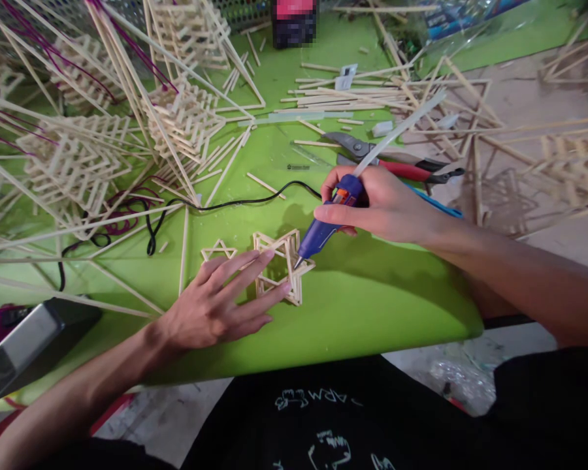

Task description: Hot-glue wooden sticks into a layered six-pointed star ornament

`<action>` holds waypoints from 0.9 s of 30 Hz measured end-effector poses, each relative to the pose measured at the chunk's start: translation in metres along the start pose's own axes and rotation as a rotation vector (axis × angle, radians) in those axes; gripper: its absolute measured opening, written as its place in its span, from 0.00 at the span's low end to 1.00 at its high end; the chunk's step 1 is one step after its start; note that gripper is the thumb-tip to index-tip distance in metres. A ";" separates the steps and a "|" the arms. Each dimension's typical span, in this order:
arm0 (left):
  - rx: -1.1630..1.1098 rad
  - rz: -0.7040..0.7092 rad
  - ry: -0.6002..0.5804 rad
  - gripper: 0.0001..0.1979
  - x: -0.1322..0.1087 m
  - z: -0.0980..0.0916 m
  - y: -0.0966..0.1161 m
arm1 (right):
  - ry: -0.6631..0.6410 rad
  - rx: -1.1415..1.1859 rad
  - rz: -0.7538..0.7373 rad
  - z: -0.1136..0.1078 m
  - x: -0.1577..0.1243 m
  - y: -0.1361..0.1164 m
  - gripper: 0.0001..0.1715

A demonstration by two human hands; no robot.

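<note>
head view: the right hand was closed around a blue glue gun, whose rear held a translucent glue stick. the nozzle pointed at the right side of a layered stick star, located by the near edge of the green table; contact could not be determined. the left hand was spread across the star, fingers extended. clear plastic packaging lay toward the table's far right corner, contents indistinct.
</note>
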State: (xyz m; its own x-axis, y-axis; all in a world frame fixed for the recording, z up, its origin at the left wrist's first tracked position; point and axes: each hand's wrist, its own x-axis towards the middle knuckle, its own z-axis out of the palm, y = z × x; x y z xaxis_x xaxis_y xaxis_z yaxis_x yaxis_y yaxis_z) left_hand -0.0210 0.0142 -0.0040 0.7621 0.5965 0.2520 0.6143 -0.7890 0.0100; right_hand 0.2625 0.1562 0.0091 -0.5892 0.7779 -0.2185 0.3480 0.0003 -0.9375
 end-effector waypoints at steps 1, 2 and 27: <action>-0.001 -0.003 0.002 0.31 0.000 0.000 0.000 | 0.000 -0.003 -0.001 0.000 0.000 0.000 0.23; -0.002 -0.005 0.004 0.31 0.000 0.000 0.000 | 0.000 -0.005 -0.003 0.001 0.000 0.000 0.23; -0.010 -0.009 -0.005 0.31 0.000 0.000 0.001 | 0.127 -0.310 -0.184 0.004 -0.015 -0.020 0.20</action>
State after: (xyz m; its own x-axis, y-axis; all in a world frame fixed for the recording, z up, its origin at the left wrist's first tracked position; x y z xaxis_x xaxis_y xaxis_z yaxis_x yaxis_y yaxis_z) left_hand -0.0199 0.0133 -0.0044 0.7576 0.6042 0.2469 0.6190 -0.7851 0.0219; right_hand 0.2615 0.1424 0.0301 -0.5742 0.8187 -0.0002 0.4603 0.3226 -0.8271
